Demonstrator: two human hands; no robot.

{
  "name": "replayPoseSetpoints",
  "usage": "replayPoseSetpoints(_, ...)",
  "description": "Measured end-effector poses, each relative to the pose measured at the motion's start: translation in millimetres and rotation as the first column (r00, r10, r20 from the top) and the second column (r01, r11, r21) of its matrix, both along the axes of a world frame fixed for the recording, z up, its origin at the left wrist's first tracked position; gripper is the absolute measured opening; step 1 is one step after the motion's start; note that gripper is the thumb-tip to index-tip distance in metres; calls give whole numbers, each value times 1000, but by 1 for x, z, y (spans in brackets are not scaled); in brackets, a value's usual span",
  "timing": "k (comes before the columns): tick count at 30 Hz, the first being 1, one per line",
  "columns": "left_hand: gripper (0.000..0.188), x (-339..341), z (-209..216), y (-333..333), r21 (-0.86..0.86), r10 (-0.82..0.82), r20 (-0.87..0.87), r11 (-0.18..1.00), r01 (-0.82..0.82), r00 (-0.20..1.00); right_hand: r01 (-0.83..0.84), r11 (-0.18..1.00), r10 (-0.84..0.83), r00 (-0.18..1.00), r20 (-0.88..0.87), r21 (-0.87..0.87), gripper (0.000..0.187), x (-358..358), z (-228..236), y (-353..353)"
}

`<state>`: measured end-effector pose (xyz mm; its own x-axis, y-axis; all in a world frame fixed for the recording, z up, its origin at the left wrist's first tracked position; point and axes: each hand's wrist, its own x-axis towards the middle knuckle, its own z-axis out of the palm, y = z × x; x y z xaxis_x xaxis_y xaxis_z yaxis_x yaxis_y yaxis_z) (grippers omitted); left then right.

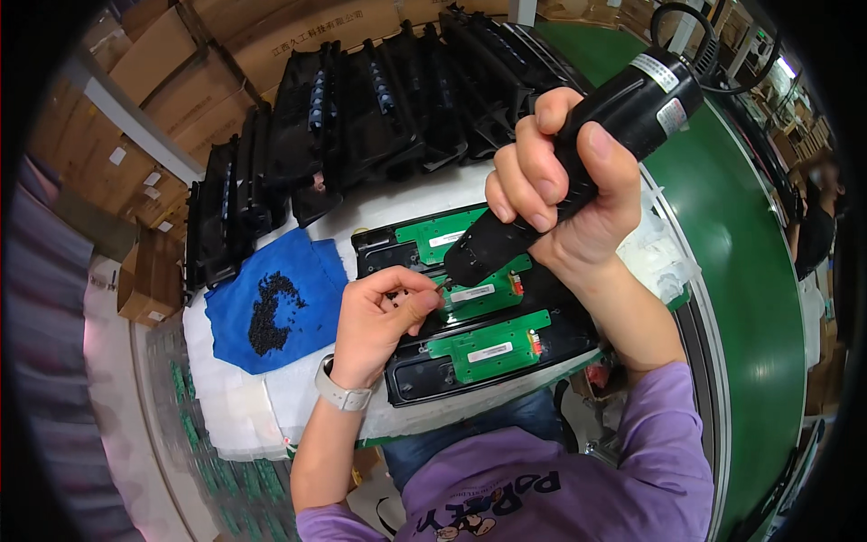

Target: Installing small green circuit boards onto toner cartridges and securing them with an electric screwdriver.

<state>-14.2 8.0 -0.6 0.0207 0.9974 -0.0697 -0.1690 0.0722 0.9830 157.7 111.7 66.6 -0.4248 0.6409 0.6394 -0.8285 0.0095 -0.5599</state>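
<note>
My right hand (pixel 573 176) is wrapped around a black electric screwdriver (pixel 623 108), which slants down to the left over the green circuit boards. At its lower end, the fingertips of my left hand (pixel 384 312) are pinched together beside the bit; whatever is between them is too small to make out. Beneath both hands lie black plastic housings (pixel 424 384) with green circuit boards (pixel 492 348) set in them, each board bearing a white label. Left of my left hand, a heap of small black screws (pixel 271 316) rests on a blue cloth (pixel 230 339).
Black plastic housings (pixel 379 117) stand in a row along the table's far side. White sheeting (pixel 226 411) covers the tabletop. Cardboard boxes (pixel 153 108) are stacked at the back left. A cable (pixel 664 14) leaves the screwdriver's top. Another person (pixel 817 212) is at the far right.
</note>
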Motion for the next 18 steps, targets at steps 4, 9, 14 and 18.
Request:
replayPoseSetpoints(4, 6, -3, -1, -1, 19, 17, -52, 1000, -16, 999, 6, 1000, -6, 1000, -8, -22, 24, -6, 1, -5)
replayPoseSetpoints(9, 5, -8, -5, -6, 80, 137, -145, 989, -126, 980, 150, 984, -136, 980, 148, -94, 20, -25, 12, -10)
replayPoseSetpoints(14, 8, -14, 3, -3, 99, 283, -134, 957, -271, 950, 213, 966, -177, 958, 227, -145, 19, -54, 18, 6)
replayPoseSetpoints(18, 19, -32, -4, -2, 68, 323, 281, 933, -354, 904, 282, 936, -344, 861, 375, 213, 19, -77, 9, 21)
